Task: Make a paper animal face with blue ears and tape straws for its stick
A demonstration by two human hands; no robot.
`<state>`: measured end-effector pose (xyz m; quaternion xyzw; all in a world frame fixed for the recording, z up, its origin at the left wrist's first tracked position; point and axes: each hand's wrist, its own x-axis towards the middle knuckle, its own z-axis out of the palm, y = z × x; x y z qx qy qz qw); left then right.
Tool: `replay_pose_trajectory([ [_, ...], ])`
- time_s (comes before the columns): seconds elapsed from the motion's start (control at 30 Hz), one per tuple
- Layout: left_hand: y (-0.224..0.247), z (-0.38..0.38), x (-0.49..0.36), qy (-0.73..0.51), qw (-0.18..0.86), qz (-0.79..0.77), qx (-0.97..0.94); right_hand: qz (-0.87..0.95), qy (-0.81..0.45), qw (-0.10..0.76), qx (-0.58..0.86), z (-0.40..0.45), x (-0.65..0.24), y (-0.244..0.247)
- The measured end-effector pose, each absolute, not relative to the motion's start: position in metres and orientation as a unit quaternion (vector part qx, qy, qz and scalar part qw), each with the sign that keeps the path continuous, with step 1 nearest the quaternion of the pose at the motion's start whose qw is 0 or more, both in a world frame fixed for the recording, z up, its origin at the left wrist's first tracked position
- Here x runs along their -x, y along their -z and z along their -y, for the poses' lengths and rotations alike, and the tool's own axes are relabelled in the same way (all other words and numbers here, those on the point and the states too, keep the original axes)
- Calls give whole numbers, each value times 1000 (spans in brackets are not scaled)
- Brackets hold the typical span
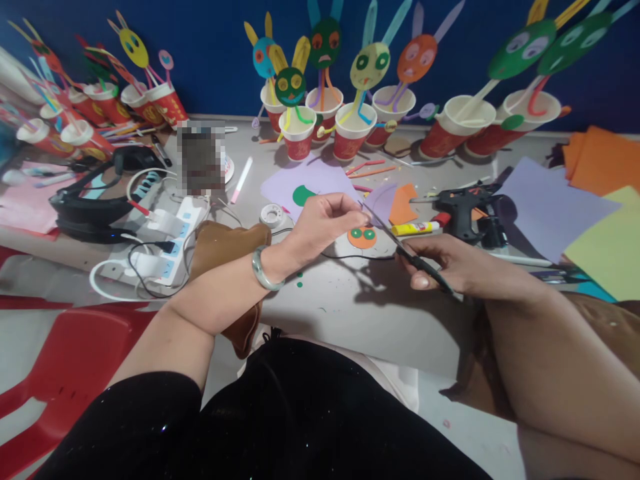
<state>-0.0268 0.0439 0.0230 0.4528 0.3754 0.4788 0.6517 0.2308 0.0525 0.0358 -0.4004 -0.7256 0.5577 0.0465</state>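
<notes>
My right hand [453,263] is closed around the handles of dark scissors [387,230], whose blades point up and left. At the blade tips, the thumb and fingers of my left hand [325,223] are pinched together; whatever they hold is too small to make out. Just below the blades lies an orange paper disc [362,238] with two green-and-white eyes on it. A green paper piece [303,195] rests on a purple sheet [283,179] beyond my left hand. Orange paper scraps [403,204] lie beyond the scissors.
A glue gun [463,208] and a yellow glue stick [415,229] lie beyond my right hand. Red paper cups [350,141] with paper creatures line the back. At left are a power strip [183,240] and a black headset [83,207]. Coloured sheets [543,207] lie right.
</notes>
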Motion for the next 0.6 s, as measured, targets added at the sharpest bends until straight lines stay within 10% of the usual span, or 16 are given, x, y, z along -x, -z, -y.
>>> replay_pose_trajectory([
  [0.6,-18,-46,26,-494,652,-382,-430,704,-578,64,408,-52,-232,-26],
])
